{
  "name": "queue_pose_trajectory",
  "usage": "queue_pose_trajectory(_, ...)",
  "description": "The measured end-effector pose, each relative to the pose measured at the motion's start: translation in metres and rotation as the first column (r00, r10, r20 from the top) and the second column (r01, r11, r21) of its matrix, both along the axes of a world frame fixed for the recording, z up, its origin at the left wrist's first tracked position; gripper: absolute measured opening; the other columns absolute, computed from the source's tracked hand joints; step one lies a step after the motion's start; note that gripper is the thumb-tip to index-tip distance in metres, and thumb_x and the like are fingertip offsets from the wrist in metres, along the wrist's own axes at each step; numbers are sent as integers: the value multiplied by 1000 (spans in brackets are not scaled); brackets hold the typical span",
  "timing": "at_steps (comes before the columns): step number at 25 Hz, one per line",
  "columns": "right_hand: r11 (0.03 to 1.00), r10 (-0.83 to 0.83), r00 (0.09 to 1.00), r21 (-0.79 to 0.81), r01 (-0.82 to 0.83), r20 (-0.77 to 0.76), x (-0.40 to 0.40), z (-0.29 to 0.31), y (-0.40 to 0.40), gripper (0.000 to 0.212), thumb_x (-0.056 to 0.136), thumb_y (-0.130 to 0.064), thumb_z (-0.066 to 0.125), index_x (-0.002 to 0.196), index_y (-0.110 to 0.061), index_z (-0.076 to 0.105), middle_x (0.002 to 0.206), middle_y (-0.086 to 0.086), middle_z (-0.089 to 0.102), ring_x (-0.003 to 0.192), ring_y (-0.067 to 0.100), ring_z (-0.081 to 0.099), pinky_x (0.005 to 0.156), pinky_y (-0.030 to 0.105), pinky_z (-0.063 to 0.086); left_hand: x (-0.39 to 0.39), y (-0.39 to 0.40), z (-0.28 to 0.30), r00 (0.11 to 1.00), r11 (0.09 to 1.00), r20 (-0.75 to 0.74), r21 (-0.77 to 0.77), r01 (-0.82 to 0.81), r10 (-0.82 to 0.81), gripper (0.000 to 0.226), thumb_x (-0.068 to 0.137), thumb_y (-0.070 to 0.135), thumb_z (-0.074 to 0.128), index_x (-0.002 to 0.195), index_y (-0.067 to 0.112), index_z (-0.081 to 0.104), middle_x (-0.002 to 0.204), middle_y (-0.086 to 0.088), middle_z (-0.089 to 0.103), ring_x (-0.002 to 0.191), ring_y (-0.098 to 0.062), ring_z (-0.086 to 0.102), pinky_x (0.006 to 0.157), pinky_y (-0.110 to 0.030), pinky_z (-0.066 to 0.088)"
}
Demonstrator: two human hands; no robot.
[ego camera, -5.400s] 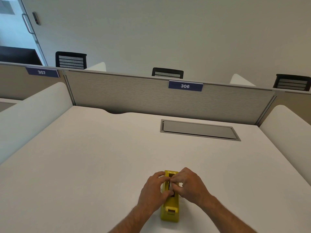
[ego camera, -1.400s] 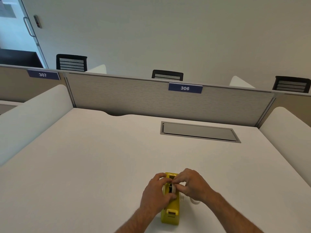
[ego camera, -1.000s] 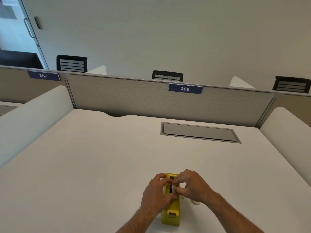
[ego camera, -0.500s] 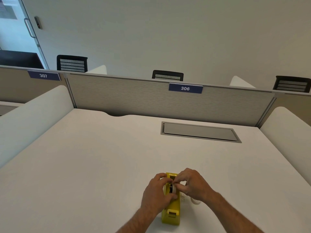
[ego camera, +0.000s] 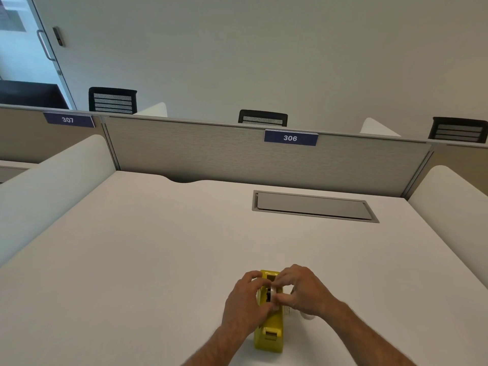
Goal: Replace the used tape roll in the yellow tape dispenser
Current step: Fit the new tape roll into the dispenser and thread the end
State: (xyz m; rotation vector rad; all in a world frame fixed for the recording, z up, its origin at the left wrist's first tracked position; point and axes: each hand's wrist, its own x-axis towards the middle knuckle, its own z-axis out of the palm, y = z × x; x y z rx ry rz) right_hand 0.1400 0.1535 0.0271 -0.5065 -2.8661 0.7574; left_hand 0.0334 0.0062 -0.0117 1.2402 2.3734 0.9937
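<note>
- One yellow plastic tape dispenser (ego camera: 269,336) stands on the white desk top (ego camera: 158,247), lengthwise toward the viewer, cutter end nearest.
- One small roll of clear tape on a dark core (ego camera: 271,294) sits in the dispenser's open well, partly hidden by fingers; whether it is fully seated cannot be told.
- One left hand (ego camera: 244,303) is curled against the dispenser's left side, its fingers bent over the far end and its thumb pressed in at the well.
- One right hand (ego camera: 303,291) is at the dispenser's right side, thumb and forefinger pinching the roll from above, the other fingers curled loosely.
- One small white object (ego camera: 307,317) lies on the desk just right of the dispenser, mostly hidden under the right wrist; what it is cannot be told.
- One grey rectangular cable hatch (ego camera: 314,206) is set flush in the desk, well beyond the dispenser and to its right.
- One grey fabric partition (ego camera: 198,151) runs along the desk's far edge, beyond the dispenser.
- Two blue number plates are on the partitions: "306" (ego camera: 290,138) straight beyond the dispenser, "307" (ego camera: 68,119) far to its left.
- Three black mesh chair backs (ego camera: 262,118) show above the partitions.
</note>
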Motion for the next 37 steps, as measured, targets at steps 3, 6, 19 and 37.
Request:
queue_pose_trajectory(3, 1000, 9, 1000, -4, -9, -16, 0, 0, 2, 17, 82, -34, 70, 96, -34, 78, 95, -16, 77, 91, 5, 60, 81, 27, 51, 0, 0, 0, 1000, 1000, 5, -5, -4, 4, 51, 72, 53, 75, 119, 40, 61, 141, 20, 45, 123, -4, 48, 99, -25, 46)
queue_pose_trajectory(6, 1000, 8, 1000, 1, -8, -20, 0, 0, 2, 17, 82, -37, 69, 97, -35, 78, 94, -17, 77, 90, 4, 60, 79, 25, 51, 0, 0, 1, 1000, 1000, 4, 0, 3, -3, 52, 72, 52, 76, 120, 38, 61, 141, 19, 45, 122, -5, 49, 100, -26, 47)
queue_pose_trajectory(19, 996, 52, 998, 78, -50, -28, 2, -3, 2, 22, 81, -42, 69, 101, -33, 77, 97, -15, 75, 88, 5, 56, 70, 22, 51, -1, -1, 3, 1000, 999, -5, -23, 27, -27, 57, 77, 55, 71, 131, 43, 56, 147, 18, 40, 127, -7, 46, 103, -28, 46)
queue_pose_trajectory(37, 917, 222, 968, 363, -166, -119, 7, 0, -6, 5, 81, -30, 74, 77, -27, 73, 75, -9, 68, 75, 12, 58, 49, 27, 49, -4, 2, 3, 1000, 999, 27, -33, 11, -10, 51, 67, 51, 77, 115, 42, 61, 135, 24, 45, 114, -3, 52, 91, -23, 48)
